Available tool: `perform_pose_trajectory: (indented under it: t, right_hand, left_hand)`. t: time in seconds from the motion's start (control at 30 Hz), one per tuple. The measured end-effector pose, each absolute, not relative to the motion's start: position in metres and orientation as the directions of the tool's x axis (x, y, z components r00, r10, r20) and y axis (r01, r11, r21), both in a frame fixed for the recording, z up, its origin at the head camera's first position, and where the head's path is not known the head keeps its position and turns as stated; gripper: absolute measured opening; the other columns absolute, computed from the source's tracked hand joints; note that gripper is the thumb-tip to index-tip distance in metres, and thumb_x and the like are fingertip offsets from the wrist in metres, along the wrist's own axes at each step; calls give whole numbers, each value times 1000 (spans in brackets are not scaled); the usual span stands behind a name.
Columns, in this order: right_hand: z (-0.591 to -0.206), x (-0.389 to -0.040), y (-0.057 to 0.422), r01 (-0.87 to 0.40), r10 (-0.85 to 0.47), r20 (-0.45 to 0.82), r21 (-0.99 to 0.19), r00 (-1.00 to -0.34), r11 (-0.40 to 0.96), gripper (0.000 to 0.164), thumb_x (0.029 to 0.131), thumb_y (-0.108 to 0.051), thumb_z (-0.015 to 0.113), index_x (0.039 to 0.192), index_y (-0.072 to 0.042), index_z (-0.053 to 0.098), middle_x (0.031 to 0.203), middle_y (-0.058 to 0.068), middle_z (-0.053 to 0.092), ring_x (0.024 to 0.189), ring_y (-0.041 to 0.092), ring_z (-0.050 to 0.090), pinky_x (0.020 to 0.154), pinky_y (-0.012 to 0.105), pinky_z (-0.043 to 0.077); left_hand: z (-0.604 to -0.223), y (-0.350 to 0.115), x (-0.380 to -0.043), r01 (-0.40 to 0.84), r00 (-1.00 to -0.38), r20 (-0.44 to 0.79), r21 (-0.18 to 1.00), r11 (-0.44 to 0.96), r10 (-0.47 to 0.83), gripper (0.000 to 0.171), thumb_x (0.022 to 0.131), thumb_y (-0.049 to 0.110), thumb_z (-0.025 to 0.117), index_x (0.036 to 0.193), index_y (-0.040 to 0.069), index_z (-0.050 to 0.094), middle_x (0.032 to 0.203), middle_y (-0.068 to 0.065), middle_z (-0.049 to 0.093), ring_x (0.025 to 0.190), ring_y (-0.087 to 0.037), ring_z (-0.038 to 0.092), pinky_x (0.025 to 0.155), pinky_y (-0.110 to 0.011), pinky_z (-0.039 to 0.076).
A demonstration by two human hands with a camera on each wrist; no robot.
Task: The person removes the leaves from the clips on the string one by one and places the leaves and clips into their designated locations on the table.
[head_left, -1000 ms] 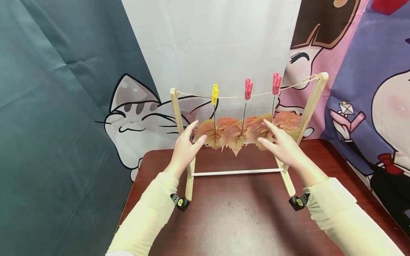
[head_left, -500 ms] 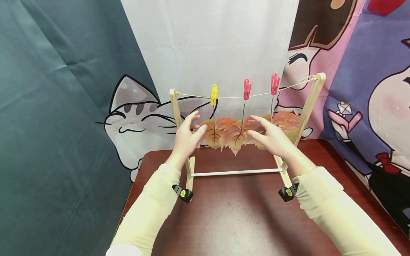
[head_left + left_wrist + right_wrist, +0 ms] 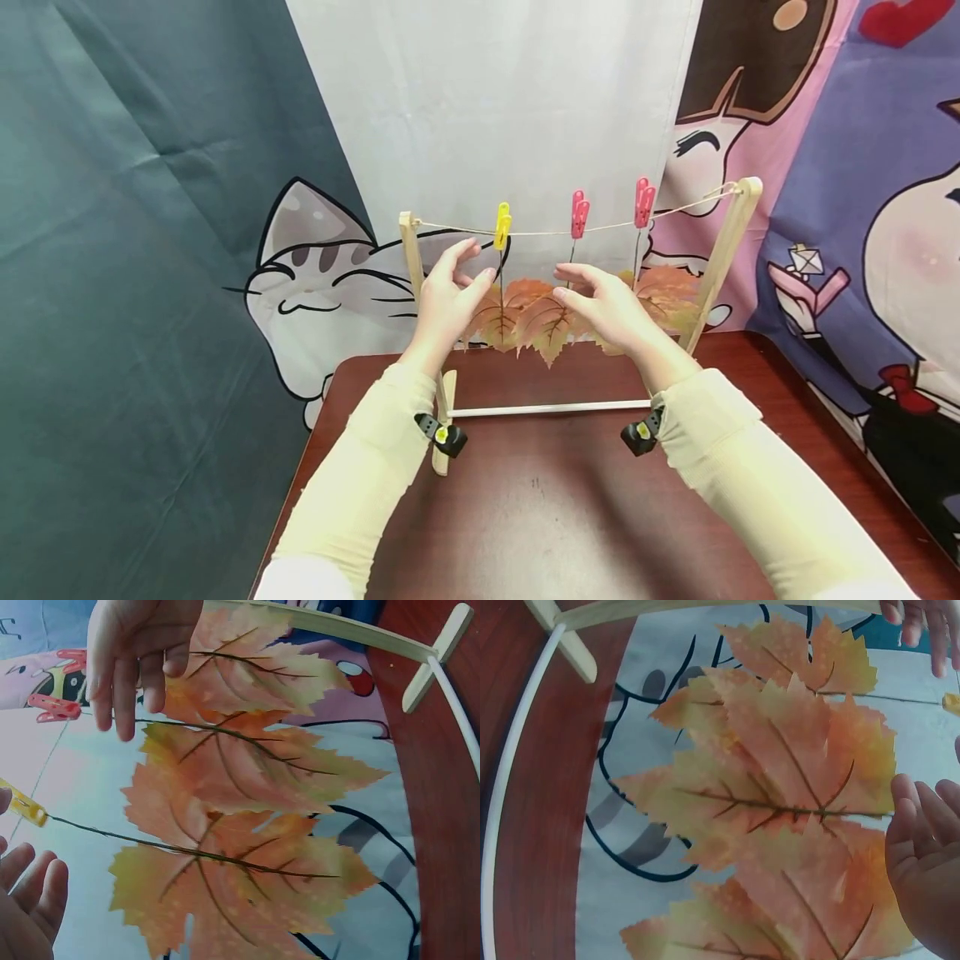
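Orange jagged-edged leaves point(image 3: 549, 323), 2 hands point(image 3: 446, 302) point(image 3: 609, 310), gap between

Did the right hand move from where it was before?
Yes, the right hand moved left, away from the right wooden post and toward the yellow clothespin.

The clothesline stand point(image 3: 722, 258) stands across the table point(image 3: 540, 517) near its far edge, before the backdrop cloth point(image 3: 525, 108). Along its string point(image 3: 540, 234) sit three clothespins point(image 3: 580, 215), with overlapping maple leaves point(image 3: 546, 331) hanging beneath; the crossbar point(image 3: 551, 409) runs below, at the base. Before the stand, the left hand point(image 3: 446, 304) is near the left post point(image 3: 412, 258), the right hand point(image 3: 609, 308) before the leaves.
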State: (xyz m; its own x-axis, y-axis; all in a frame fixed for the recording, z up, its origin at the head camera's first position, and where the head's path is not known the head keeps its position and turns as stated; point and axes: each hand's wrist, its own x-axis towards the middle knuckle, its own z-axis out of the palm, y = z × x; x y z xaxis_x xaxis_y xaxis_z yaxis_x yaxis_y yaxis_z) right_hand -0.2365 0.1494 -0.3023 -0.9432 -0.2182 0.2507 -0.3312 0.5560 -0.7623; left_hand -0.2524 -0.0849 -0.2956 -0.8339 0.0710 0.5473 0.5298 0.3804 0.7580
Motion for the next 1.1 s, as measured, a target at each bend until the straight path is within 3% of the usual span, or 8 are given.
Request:
perform_pose_trajectory:
  t: [0.3, 0.47, 0.77, 0.93, 1.1]
  right_hand:
    - [-296, -247, 128, -306, -201, 240, -848, -950, 433, 44, 95, -26, 55, 135, -7, 48, 132, 8, 53, 103, 24, 62, 88, 37, 48]
    - [-295, -250, 116, -288, -202, 223, -870, -954, 401, 43, 95, -25, 56, 134, -8, 49, 132, 7, 54, 97, 23, 64, 79, 43, 50]
    - [-291, -256, 104, -253, -195, 194, -901, -962, 352, 42, 95, -23, 56, 134, -8, 49, 131, 7, 54, 98, 28, 63, 86, 43, 48]
    - [-287, -260, 96, -245, -177, 196, -911, -965, 330, 42, 95, -22, 56, 135, -9, 49, 131, 6, 55, 101, 25, 62, 83, 44, 48]
    - [-284, -263, 86, -248, -155, 207, -912, -966, 326, 42, 94, -22, 58, 133, -6, 51, 129, 8, 56, 110, 23, 57, 88, 39, 47]
  left_hand:
    - [-275, -76, -255, 514, -834, 551, 745, 425, 44, 47, 87, 28, 67, 131, 17, 53, 120, 4, 55, 83, -14, 55, 70, -28, 47]
    - [-271, -73, -255, 534, -814, 580, 721, 441, 37, 45, 87, 24, 67, 129, 14, 55, 116, 0, 55, 81, -20, 55, 69, -28, 45]
    - [-259, -67, -259, 531, -821, 568, 726, 438, 54, 47, 87, 28, 67, 131, 16, 53, 121, 1, 54, 79, -14, 52, 67, -26, 44]
    - [-251, -63, -265, 478, -868, 494, 801, 360, 53, 46, 87, 30, 66, 130, 18, 53, 125, 6, 54, 76, -16, 57, 63, -26, 47]
    - [-243, -57, -267, 396, -918, 388, 882, 255, 84, 46, 88, 29, 66, 131, 20, 52, 128, 9, 53, 79, -17, 63, 64, -33, 53]
